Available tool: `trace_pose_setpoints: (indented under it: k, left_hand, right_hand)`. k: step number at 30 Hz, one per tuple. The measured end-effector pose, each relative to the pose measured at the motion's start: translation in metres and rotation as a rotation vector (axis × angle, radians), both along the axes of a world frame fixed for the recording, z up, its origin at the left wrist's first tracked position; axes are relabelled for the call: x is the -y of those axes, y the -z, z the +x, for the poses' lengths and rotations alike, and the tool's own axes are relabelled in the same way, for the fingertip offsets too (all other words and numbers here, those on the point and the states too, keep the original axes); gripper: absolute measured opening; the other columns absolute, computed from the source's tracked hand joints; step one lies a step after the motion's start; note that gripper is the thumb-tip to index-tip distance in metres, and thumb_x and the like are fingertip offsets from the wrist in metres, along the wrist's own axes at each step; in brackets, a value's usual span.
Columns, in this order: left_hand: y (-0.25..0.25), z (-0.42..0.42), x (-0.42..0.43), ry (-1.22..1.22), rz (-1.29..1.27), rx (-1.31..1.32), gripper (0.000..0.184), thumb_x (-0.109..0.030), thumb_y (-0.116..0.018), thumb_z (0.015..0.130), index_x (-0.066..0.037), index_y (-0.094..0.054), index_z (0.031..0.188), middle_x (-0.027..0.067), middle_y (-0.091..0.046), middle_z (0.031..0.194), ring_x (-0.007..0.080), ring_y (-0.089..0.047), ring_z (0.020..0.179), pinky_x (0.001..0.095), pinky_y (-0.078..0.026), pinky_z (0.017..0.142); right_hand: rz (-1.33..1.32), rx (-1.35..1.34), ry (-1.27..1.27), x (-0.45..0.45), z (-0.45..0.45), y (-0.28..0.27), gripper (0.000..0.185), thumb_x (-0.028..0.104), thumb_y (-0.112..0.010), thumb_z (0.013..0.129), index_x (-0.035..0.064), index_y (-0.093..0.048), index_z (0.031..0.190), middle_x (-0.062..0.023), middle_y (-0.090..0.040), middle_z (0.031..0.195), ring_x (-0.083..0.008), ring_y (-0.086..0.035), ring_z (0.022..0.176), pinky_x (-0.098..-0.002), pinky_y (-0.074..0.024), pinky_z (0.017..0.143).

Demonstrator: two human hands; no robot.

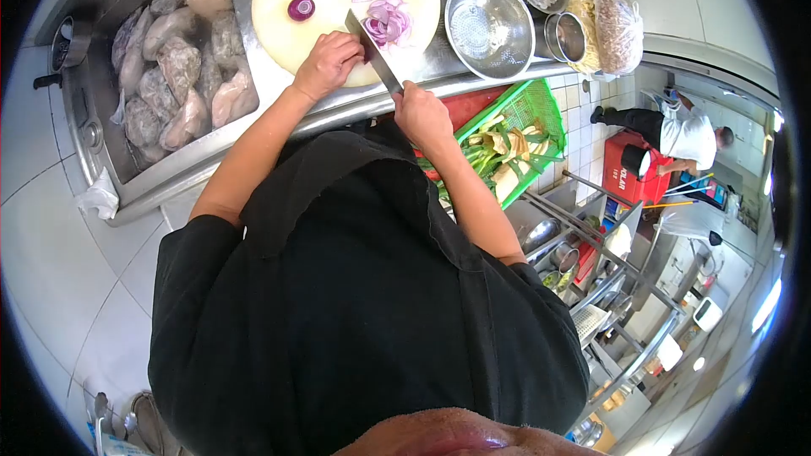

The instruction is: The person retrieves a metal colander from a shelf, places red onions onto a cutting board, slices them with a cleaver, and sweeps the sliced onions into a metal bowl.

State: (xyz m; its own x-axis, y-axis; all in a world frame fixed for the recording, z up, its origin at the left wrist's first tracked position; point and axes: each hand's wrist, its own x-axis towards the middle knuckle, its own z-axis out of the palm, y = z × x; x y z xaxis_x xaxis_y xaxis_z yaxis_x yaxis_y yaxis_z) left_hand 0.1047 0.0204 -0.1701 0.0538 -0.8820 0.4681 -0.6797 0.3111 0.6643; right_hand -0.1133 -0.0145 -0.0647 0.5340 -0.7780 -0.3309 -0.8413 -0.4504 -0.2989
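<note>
My right hand [422, 118] is wrapped round the handle of a kitchen knife [378, 55], its blade slanting up and left over a round cutting board [283, 29]. Right beside the blade, my left hand [329, 61] rests on the board with its fingers curled together; whatever is under them is hidden. Sliced red onion [389, 23] lies in a loose pile on the far side of the blade. A piece of red onion [301, 8] sits apart on the board, above my left hand.
Left of the board, a steel sink [118, 148] holds several bags of pale meat [179, 67]. A perforated metal bowl [490, 29] stands to the right, near bagged noodles [617, 29]. Below the counter is a green basket [536, 105] of vegetable scraps. Another person [684, 135] bends near a red cooler [629, 173].
</note>
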Motion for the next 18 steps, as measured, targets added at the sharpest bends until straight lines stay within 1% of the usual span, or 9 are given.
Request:
trace_pose_setpoints:
  k: [3, 4, 9, 13, 15, 18]
  left_hand:
    - [0.001, 0.003, 0.001, -0.008, 0.016, -0.018, 0.012, -0.007, -0.074, 0.085, -0.005, -0.071, 0.096, 0.0082, -0.07, 0.105, 0.0271, -0.065, 0.099, 0.0378, -0.047, 0.087]
    - [0.001, 0.003, 0.0, -0.008, 0.022, -0.03, 0.013, -0.006, -0.074, 0.084, -0.004, -0.071, 0.097, 0.0087, -0.071, 0.106, 0.0279, -0.065, 0.1, 0.0383, -0.048, 0.089]
    - [-0.002, 0.003, 0.0, -0.005, 0.039, -0.017, 0.013, -0.006, -0.073, 0.085, -0.004, -0.071, 0.098, 0.0098, -0.071, 0.105, 0.0279, -0.066, 0.101, 0.0384, -0.048, 0.09]
    - [0.005, 0.001, -0.001, -0.047, -0.008, -0.036, 0.012, -0.005, -0.073, 0.085, -0.004, -0.071, 0.097, 0.0106, -0.071, 0.102, 0.0284, -0.066, 0.1, 0.0385, -0.049, 0.091]
    - [0.007, -0.001, -0.001, -0.06, -0.042, -0.043, 0.012, -0.006, -0.074, 0.084, -0.005, -0.071, 0.096, 0.0082, -0.07, 0.1, 0.0275, -0.066, 0.098, 0.0384, -0.048, 0.089]
    - [0.005, 0.002, 0.0, -0.046, -0.035, -0.037, 0.012, -0.006, -0.074, 0.084, -0.006, -0.071, 0.096, 0.0071, -0.069, 0.099, 0.027, -0.066, 0.097, 0.0383, -0.048, 0.088]
  right_hand:
    - [-0.012, 0.007, 0.004, 0.0, -0.002, -0.017, 0.026, 0.025, -0.062, 0.099, -0.0009, -0.065, 0.097, -0.0269, -0.072, 0.083, -0.0467, -0.072, 0.082, -0.0567, -0.0567, 0.077]
    - [-0.005, 0.01, 0.008, -0.001, -0.001, -0.015, 0.026, 0.025, -0.062, 0.099, -0.001, -0.065, 0.097, -0.0269, -0.072, 0.083, -0.0467, -0.072, 0.082, -0.0567, -0.0567, 0.077]
    - [0.003, -0.021, -0.024, 0.004, 0.001, -0.008, 0.026, 0.024, -0.062, 0.099, -0.0015, -0.065, 0.097, -0.0275, -0.072, 0.083, -0.0465, -0.072, 0.081, -0.0565, -0.0568, 0.076]
    - [0.013, 0.004, -0.016, 0.0, -0.009, -0.028, 0.026, 0.024, -0.063, 0.099, -0.0014, -0.065, 0.097, -0.0283, -0.071, 0.083, -0.0468, -0.072, 0.081, -0.0564, -0.0568, 0.076]
    - [0.035, 0.004, 0.003, -0.003, -0.011, -0.031, 0.026, 0.024, -0.063, 0.099, -0.0016, -0.065, 0.097, -0.0285, -0.071, 0.082, -0.0472, -0.072, 0.081, -0.0565, -0.0568, 0.076]
    - [0.061, 0.009, 0.016, -0.001, -0.006, -0.007, 0.028, 0.026, -0.062, 0.099, -0.002, -0.065, 0.099, -0.0297, -0.071, 0.086, -0.048, -0.071, 0.085, -0.0571, -0.0564, 0.078]
